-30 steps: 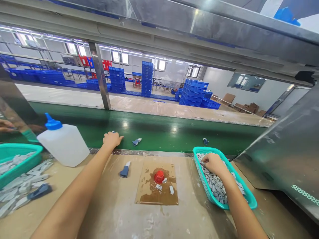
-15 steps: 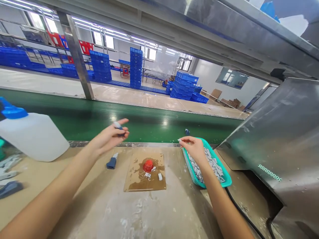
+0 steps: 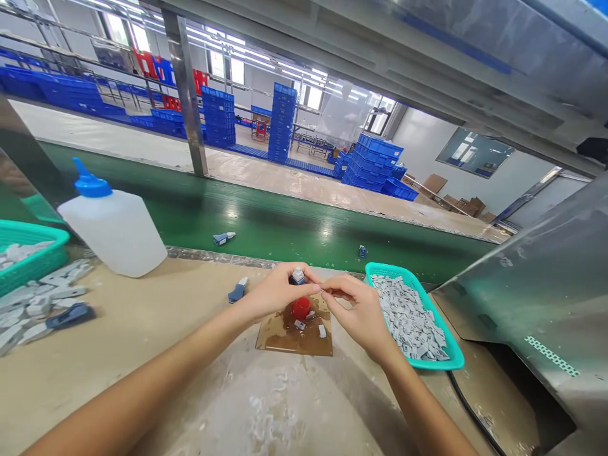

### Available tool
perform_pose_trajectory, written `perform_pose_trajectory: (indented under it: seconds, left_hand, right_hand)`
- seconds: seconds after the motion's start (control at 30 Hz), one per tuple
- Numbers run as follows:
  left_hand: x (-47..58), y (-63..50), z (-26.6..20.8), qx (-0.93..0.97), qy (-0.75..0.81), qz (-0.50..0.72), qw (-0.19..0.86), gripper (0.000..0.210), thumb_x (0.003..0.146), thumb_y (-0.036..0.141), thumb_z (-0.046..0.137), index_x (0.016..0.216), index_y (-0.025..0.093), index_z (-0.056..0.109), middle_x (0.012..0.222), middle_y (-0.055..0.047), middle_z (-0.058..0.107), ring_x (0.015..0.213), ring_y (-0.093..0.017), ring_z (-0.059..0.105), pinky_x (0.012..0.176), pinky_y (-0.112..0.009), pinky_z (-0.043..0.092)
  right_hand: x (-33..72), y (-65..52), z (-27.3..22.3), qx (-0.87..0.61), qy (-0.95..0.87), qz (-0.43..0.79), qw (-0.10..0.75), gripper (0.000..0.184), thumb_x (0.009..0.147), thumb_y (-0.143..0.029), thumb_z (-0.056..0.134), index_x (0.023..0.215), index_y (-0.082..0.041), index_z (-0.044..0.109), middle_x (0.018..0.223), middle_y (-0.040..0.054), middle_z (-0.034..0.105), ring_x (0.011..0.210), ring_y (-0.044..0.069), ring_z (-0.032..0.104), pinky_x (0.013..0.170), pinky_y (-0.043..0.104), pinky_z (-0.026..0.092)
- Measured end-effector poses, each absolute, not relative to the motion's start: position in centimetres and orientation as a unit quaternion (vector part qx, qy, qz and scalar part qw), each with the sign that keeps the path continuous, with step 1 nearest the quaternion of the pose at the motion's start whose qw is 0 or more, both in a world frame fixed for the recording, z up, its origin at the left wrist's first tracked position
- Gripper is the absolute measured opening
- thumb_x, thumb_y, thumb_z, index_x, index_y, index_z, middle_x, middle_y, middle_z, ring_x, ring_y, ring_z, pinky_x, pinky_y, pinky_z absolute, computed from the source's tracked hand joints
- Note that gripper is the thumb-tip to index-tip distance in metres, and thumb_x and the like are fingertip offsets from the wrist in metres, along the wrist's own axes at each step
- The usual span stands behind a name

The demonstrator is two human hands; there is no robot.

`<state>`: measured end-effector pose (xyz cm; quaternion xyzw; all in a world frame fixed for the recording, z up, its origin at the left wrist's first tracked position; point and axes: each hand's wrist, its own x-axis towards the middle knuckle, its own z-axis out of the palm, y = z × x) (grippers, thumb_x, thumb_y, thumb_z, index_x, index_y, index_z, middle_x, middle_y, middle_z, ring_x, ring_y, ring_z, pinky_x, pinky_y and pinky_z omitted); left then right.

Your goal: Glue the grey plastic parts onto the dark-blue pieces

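Note:
My left hand (image 3: 280, 288) is closed over the brown board, its fingers curled round a small blue-and-white plastic piece (image 3: 297, 277). The thumb and fingers of my right hand (image 3: 356, 310) pinch together against the left fingertips; the small white piece seen there earlier is mostly hidden. Below both hands lies the wet brown board (image 3: 285, 342), with a round red thing (image 3: 301, 308) and a few small white pieces (image 3: 322, 330) on it. Right of my right hand stands a teal basket (image 3: 451, 361) full of grey-white plastic pieces (image 3: 413, 316).
A blue-and-white piece (image 3: 238, 290) lies left of the board. Two more, one left (image 3: 223, 238) and one right (image 3: 362, 251), rest on the green belt (image 3: 266, 237). At left are a white bottle (image 3: 114, 231), loose pieces (image 3: 47, 304) and another teal basket (image 3: 38, 266). A metal panel (image 3: 532, 297) rises right.
Both hands have come together above the board, the left moving right and the right leaving the basket's edge with its small white piece. A piece now shows at left on the belt.

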<state>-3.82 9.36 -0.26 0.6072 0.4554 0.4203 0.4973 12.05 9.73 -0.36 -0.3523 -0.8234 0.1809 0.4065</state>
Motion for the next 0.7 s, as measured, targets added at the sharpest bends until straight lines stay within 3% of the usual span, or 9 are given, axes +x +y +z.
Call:
perform_pose_trajectory:
  seconds: [0.2, 0.4, 0.7]
  left_hand:
    - [-4.7, 9.8, -0.4, 0.575, 0.486, 0.433, 0.495, 0.012, 0.063, 0.023, 0.058, 0.074, 0.019, 0.058, 0.072, 0.002, 0.053, 0.066, -0.012, 0.048, 0.062, -0.025, 0.038]
    - [-6.1, 11.7, -1.0, 0.314, 0.457, 0.558, 0.617, 0.018, 0.062, 0.000, 0.046, 0.071, 0.013, 0.053, 0.074, -0.001, 0.051, 0.067, -0.010, 0.053, 0.077, -0.027, 0.042]
    - [-6.6, 11.8, -1.1, 0.290, 0.439, 0.559, 0.640, 0.012, 0.071, 0.005, 0.052, 0.078, 0.014, 0.056, 0.072, -0.002, 0.055, 0.068, -0.012, 0.059, 0.072, -0.027, 0.045]
  right_hand:
    - [12.1, 10.5, -1.7, -0.375, -0.809, 0.202, 0.405, 0.013, 0.068, -0.007, 0.054, 0.066, -0.016, 0.064, 0.068, 0.0037, 0.065, 0.063, 0.014, 0.059, 0.055, 0.023, 0.049]
    - [12.0, 11.2, -3.8, -0.390, -0.838, 0.201, 0.325, 0.016, 0.066, -0.002, 0.058, 0.061, -0.017, 0.065, 0.066, 0.0032, 0.067, 0.061, 0.014, 0.059, 0.055, 0.023, 0.048]
    - [11.9, 11.5, -4.7, -0.391, -0.846, 0.192, 0.307, 0.018, 0.066, 0.001, 0.058, 0.060, -0.015, 0.065, 0.066, 0.0041, 0.067, 0.061, 0.014, 0.061, 0.056, 0.023, 0.047]
